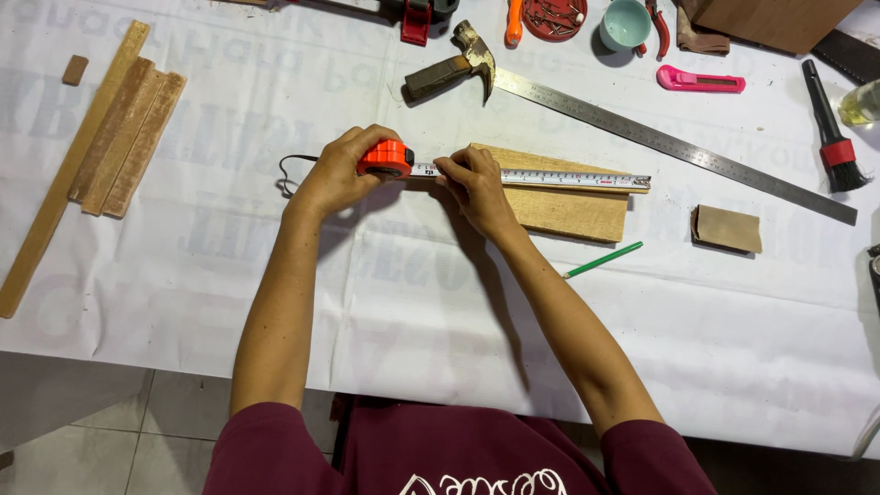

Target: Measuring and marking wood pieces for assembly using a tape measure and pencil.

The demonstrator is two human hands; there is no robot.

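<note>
My left hand (335, 172) grips an orange tape measure case (386, 158) with a black wrist loop trailing to its left. The white tape blade (568, 180) runs right from the case along the far edge of a flat wooden board (568, 211), hooked at the board's right end. My right hand (472, 183) pinches the blade down at the board's left end. A green pencil (602, 260) lies on the white sheet just right of my right forearm.
Several wooden strips (119, 137) lie at the left. A hammer (456, 67) and a long steel ruler (678, 147) sit behind the board. A pink utility knife (699, 82), a black brush (830, 133), a sandpaper block (726, 229) and a teal cup (625, 23) are at right.
</note>
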